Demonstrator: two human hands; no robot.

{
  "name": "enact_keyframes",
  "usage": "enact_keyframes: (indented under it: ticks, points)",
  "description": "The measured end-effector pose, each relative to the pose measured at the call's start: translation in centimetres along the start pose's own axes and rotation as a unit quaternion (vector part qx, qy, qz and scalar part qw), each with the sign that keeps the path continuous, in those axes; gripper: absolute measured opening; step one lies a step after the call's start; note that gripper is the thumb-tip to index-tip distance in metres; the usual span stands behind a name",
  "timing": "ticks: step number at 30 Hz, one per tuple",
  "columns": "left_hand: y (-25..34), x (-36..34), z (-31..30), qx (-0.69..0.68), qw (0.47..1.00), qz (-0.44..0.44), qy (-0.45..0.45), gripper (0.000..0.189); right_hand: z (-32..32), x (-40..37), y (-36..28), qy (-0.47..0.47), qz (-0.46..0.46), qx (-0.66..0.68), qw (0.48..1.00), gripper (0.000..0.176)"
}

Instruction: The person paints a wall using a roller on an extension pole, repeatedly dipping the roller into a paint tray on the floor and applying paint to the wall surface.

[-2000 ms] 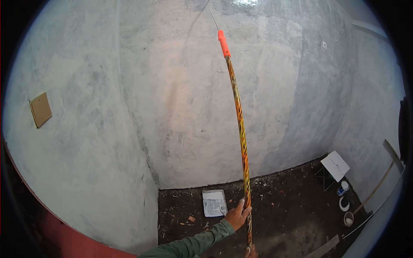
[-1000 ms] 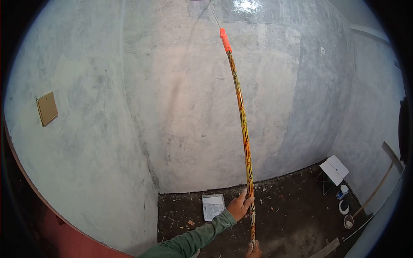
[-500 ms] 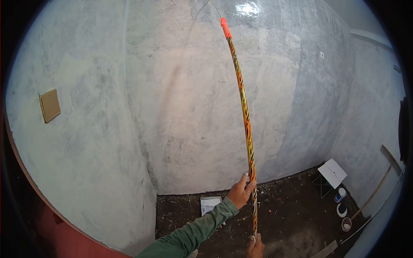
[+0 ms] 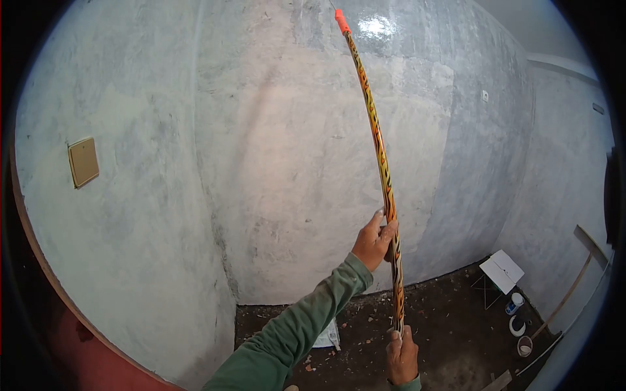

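Note:
A long paint roller pole (image 4: pixel 376 124) with a yellow, orange and black flame pattern rises in front of the wall. At its top sits an orange handle (image 4: pixel 342 21) with a thin wire; whatever the wire carries is outside the view. My left hand (image 4: pixel 374 242), in a green sleeve, is closed around the lower half of the pole. Below it, my right hand (image 4: pixel 402 357) grips the pole's bottom end. Behind stands a grey wall (image 4: pixel 339 189) with pale patches, a darker area at right and a glossy spot near the top.
A brown square plate (image 4: pixel 83 162) is on the left wall. At right on the dark floor are a white board on thin legs (image 4: pixel 502 271), a paint can (image 4: pixel 514 304), a bucket (image 4: pixel 525 346) and a long-handled wooden tool (image 4: pixel 566 291). White sheeting (image 4: pixel 327 336) lies behind my left arm.
Both hands have risen, carrying the pole upward and slightly right at its lower end. The orange handle is now closer to the top edge, and less wire shows.

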State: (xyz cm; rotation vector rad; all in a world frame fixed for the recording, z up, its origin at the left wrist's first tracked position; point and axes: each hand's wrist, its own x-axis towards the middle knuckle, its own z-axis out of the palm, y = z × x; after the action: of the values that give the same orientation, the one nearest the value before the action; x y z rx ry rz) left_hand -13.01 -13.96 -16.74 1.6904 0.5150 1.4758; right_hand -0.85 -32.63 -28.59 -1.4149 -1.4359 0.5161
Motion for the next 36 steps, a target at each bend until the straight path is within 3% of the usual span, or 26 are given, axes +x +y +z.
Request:
enact_keyframes:
  ticks: [5, 6, 8, 9, 11, 15, 17, 23, 25, 26, 29, 36]
  points:
    - [1.6, 4.0, -0.5, 0.019, 0.998, 0.055, 0.011, 0.050, -1.1, 2.6, -1.7, -0.022, -0.031, 0.092, 0.995, 0.037]
    - [2.4, 4.5, -0.7, 0.009, 0.998, 0.058, 0.010, 0.047, -1.8, 3.3, -2.2, -0.071, 0.010, 0.173, 0.982, 0.034]
    - [3.6, 5.6, -1.1, -0.002, 0.998, 0.063, 0.008, 0.045, -2.5, 4.3, -2.9, -0.161, 0.048, 0.314, 0.934, 0.038]
    - [4.2, 6.2, -1.4, 0.004, 0.997, 0.074, 0.007, 0.044, -2.5, 4.8, -3.2, -0.160, 0.046, 0.313, 0.935, 0.038]
    - [4.8, 6.5, -1.9, 0.011, 0.996, 0.087, 0.006, 0.042, -2.2, 5.3, -3.9, -0.230, 0.075, 0.450, 0.860, 0.041]
    - [4.7, 5.4, -2.8, 0.018, 0.997, 0.077, 0.011, 0.043, -0.9, 4.9, -3.9, -0.229, 0.095, 0.422, 0.872, 0.040]
    - [4.0, 3.4, -3.2, 0.040, 0.998, 0.049, 0.031, 0.046, 0.8, 3.8, -1.8, -0.203, 0.051, 0.341, 0.917, 0.040]
    - [-1.6, -3.1, -3.7, 0.071, 0.997, 0.000, 0.039, 0.050, 3.9, -0.2, 3.6, -0.178, 0.066, 0.278, 0.942, 0.041]
    - [-3.2, -5.5, -3.5, 0.086, 0.995, -0.023, 0.041, 0.052, 5.8, -1.5, 7.7, -0.026, -0.161, 0.123, 0.979, 0.049]
    - [-4.1, -6.8, -3.4, 0.099, 0.993, -0.039, 0.045, 0.053, 6.0, -2.5, 9.1, -0.027, -0.159, 0.123, 0.979, 0.049]
    - [-6.8, -9.9, -2.8, 0.117, 0.991, -0.046, 0.044, 0.056, 5.8, -5.0, 13.1, -0.137, 0.014, 0.128, 0.982, 0.053]
    - [-11.2, -16.1, -0.8, 0.135, 0.988, -0.069, 0.012, 0.054, 5.9, -10.0, 17.2, -0.062, 0.003, 0.112, 0.992, 0.050]
